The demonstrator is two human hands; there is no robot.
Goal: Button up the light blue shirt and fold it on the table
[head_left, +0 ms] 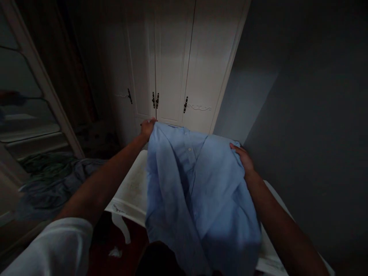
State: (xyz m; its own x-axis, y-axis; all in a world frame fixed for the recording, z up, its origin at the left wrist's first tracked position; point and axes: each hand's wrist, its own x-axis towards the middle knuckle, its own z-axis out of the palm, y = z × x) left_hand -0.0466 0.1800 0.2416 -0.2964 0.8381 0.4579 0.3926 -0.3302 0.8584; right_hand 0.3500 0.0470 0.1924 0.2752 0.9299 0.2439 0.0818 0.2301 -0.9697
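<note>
A light blue button-up shirt (218, 172) hangs stretched between my two hands, its sleeves lying across its front. My left hand (148, 128) grips its upper left corner, fingers closed on the cloth. At the upper right corner, my right hand (243, 156) pinches the fabric with the thumb in front; the other fingers are mostly hidden. The shirt's lower part drapes down towards me, over the near edge of a white table (132, 186). Much of the tabletop is hidden behind the cloth.
A white wardrobe (172, 57) with dark handles stands beyond the table. To the left, a pile of dark clothes (57, 180) lies beside a mirror-like framed panel (25, 88). A grey wall (310, 126) is on the right. Something small and white (115, 252) lies on the red floor.
</note>
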